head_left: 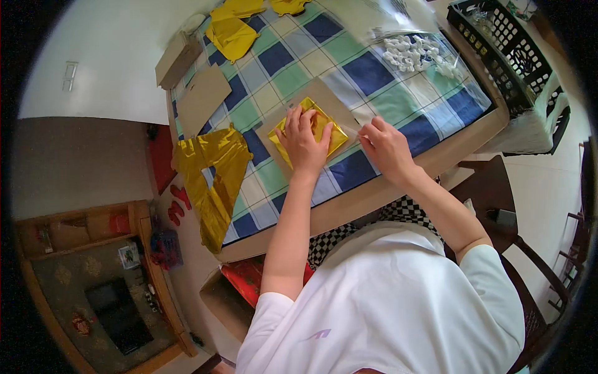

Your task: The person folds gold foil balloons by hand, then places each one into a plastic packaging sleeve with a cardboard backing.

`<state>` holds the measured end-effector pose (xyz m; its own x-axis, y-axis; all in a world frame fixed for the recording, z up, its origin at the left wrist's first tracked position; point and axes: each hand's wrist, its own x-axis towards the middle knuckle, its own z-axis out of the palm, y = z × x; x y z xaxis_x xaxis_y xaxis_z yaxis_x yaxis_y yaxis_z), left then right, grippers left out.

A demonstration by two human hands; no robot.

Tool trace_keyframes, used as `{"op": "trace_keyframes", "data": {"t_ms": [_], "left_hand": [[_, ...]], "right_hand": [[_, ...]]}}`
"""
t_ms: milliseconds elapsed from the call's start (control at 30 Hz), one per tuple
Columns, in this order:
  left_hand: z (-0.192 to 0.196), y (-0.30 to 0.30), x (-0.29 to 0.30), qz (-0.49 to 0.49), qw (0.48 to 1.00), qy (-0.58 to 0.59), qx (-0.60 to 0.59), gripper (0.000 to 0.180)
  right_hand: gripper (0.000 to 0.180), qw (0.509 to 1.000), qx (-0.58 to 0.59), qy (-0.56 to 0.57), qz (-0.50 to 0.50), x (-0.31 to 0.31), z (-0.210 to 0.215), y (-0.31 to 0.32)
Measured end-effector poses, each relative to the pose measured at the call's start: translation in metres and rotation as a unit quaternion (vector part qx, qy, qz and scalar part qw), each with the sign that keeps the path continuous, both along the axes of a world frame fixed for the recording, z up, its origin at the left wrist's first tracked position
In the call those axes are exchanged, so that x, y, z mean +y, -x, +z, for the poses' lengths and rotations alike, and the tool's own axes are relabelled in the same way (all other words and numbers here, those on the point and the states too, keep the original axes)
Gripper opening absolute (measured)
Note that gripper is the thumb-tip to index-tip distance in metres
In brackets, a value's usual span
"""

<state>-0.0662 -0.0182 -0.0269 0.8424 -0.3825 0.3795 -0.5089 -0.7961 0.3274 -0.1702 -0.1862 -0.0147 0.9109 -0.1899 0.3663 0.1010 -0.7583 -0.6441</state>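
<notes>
Gold foil packet (337, 139), folded to a flat squarish shape, sits on a brown cardboard pc (344, 111) near the front edge of the table, approx mid-span. L hand (305, 136) lies on top of it, fingers spread wide, palm down, pressing rather than gripping. R hand (385, 143) is just off the packet's R side, grip narrow: thumb + fingertips pinch a thin clear strip (355, 133); exact kind too small to tell. Checked cloth (367, 68) in blue/green/cream covers the tabletop. L of the packet: loose gold foil balloon (218, 163), flat + creased, hanging partly over the table edge. Beyond that, a flat cardboard sheet (202, 100) w/ a cardboard box (177, 61) at the far L corner. More gold foil (232, 34) at the far side. Far R: white ribbon bundles (412, 53) next to clear plastic bags (381, 19). Black basket (498, 53) stands past the table's R edge.
</notes>
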Motion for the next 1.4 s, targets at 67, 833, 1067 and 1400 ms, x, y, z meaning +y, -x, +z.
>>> {"op": "trace_keyframes", "data": {"t_ms": [67,833,1067,1400], "left_hand": [[-0.005,0.002,0.001,-0.004,0.999,0.006,-0.038,0.044],[-0.01,0.0,0.002,-0.019,1.0,0.015,-0.011,0.043],[-0.012,-0.001,0.003,-0.022,0.999,0.031,-0.021,0.041],[-0.011,0.0,0.002,-0.019,1.0,0.021,-0.01,0.041]], "right_hand": [[0.006,1.0,0.0,0.017,-0.012,0.001,-0.002,-0.001],[0.01,0.998,0.045,0.014,0.051,-0.009,0.003,-0.001],[0.005,1.0,-0.023,-0.007,0.012,-0.003,0.0,-0.004],[0.005,0.999,0.01,0.024,0.019,0.001,-0.001,-0.011]]}}
